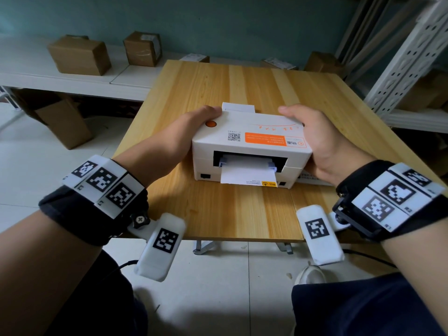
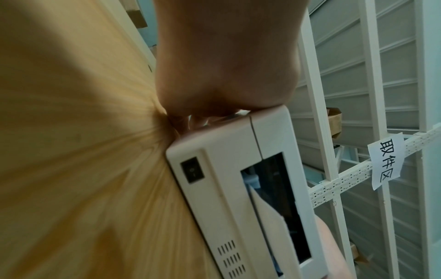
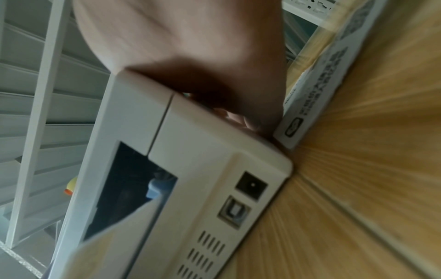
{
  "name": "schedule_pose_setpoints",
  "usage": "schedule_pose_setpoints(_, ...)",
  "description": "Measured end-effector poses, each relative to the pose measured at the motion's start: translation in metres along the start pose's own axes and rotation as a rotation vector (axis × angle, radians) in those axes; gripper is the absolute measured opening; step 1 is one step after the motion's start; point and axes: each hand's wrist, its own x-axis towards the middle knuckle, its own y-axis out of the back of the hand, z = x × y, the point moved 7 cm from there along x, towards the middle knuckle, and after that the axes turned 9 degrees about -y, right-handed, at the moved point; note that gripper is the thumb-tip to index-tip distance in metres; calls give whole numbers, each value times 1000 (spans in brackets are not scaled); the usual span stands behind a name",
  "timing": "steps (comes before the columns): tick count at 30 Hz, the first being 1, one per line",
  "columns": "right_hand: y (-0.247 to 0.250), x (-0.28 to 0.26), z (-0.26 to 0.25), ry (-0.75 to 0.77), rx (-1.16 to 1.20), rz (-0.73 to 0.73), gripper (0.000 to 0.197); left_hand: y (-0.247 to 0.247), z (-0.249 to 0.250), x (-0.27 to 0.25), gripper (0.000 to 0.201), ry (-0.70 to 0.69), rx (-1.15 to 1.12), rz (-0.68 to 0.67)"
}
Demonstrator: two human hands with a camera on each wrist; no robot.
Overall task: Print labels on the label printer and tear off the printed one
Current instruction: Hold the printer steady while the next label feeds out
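Observation:
A white label printer [image 1: 252, 139] stands on the wooden table [image 1: 218, 214], its rear slot facing me. White paper [image 1: 247, 174] runs into that slot. A white label strip [image 1: 238, 107] sticks up at the printer's far edge. An orange button [image 1: 210, 124] sits on top at the left. My left hand [image 1: 201, 120] grips the printer's left side, thumb on top. My right hand [image 1: 315, 134] grips the right side the same way. The left wrist view shows the printer [image 2: 229, 169] with its power switch [image 2: 192, 170] below my left hand [image 2: 226, 56]. The right wrist view shows the printer [image 3: 203, 160] under my right hand [image 3: 190, 47].
A flat white box [image 3: 334, 75] lies against the printer's right side. Cardboard boxes [image 1: 80, 55] stand on a white shelf behind the table. A white metal rack [image 1: 407, 57] rises at the right, with a paper sign [image 2: 386, 162] on it. The table's near edge is close to my wrists.

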Motion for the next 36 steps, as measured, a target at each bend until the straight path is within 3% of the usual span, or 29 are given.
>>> schedule_pose_setpoints(31,4,0,-1,3,-30,20,36,6,-5,8,38,-18,85,-60)
schedule_pose_setpoints(36,3,-5,-6,11,-110,26,52,18,-7,14,63,1,147,-29)
